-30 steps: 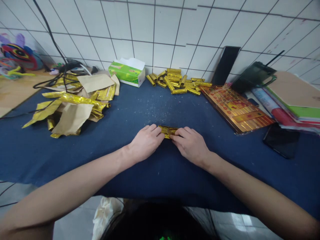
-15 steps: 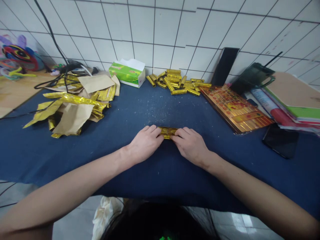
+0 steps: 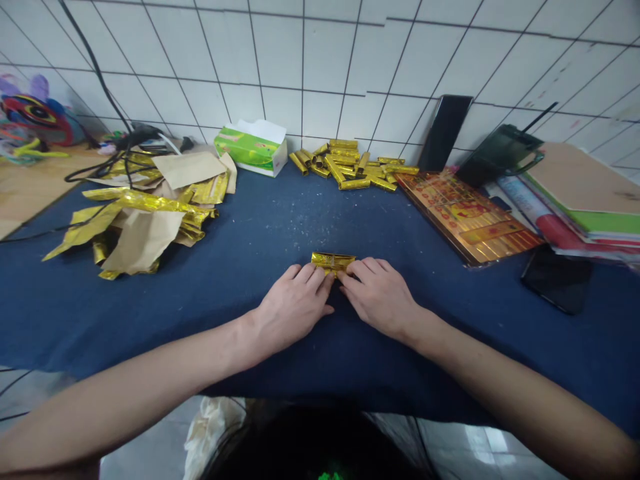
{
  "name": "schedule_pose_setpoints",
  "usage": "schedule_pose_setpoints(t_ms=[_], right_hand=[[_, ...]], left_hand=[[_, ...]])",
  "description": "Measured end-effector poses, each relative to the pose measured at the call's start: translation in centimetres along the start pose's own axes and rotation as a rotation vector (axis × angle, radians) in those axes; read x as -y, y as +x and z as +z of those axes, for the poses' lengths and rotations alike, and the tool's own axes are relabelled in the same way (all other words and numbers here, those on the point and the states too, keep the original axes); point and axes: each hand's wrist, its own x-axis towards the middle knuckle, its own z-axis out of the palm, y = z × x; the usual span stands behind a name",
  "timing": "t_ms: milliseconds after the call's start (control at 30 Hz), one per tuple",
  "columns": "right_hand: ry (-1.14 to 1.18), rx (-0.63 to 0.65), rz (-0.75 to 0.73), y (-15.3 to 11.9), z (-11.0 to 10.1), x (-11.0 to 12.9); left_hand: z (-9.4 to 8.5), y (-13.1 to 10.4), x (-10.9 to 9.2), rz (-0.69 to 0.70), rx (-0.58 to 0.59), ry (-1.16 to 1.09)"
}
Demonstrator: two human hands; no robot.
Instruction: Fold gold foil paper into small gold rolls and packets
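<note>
A small piece of gold foil paper (image 3: 334, 259), partly folded, lies on the dark blue cloth (image 3: 280, 227) in front of me. My left hand (image 3: 297, 300) presses its bunched fingertips onto the near left part of the foil, the thumb sticking out below. On the right end, my right hand (image 3: 380, 293) has its fingers curled over the foil. The near edge of the piece is partly hidden by the fingertips. Further back, against the wall, several rolled gold foil tubes (image 3: 356, 184) lie in a loose heap.
At the left lies a pile of gold and brown paper sheets (image 3: 145, 237), with black cables over it. A green tissue box (image 3: 250, 148) stands near the tiled wall. To the right are a gold-red printed packet (image 3: 470, 220), a dark mug (image 3: 497, 157), stacked papers (image 3: 585, 187) and a black phone (image 3: 557, 277).
My left hand has slid down and slightly right from the foil's left end to its near edge, uncovering that end. The right hand has barely moved. The view has shifted slightly.
</note>
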Motion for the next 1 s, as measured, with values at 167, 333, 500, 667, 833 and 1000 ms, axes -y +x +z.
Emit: schedule_pose_setpoints(t_ms=[167,333,500,667,833,1000], right_hand=[[0.004,-0.01,-0.007,0.1,0.2,0.0],[-0.006,0.027,0.006,0.3,-0.2,0.5],[-0.022,0.05,-0.003,0.2,-0.2,0.5],[-0.045,0.067,0.002,0.0,-0.4,0.3],[-0.062,0.096,0.027,-0.4,-0.7,0.2],[-0.029,0.155,0.071,-0.3,-0.9,0.3]], left_hand=[[0.2,0.2,0.0,-0.015,-0.003,-0.011],[0.2,0.3,-0.5,0.004,-0.026,0.01],[0.3,0.3,-0.5,0.01,-0.03,-0.002],[0.1,0.2,-0.1,0.049,-0.026,0.0],[0.0,0.3,0.0,0.044,-0.025,0.004],[0.0,0.3,0.1,0.033,-0.021,-0.009]])
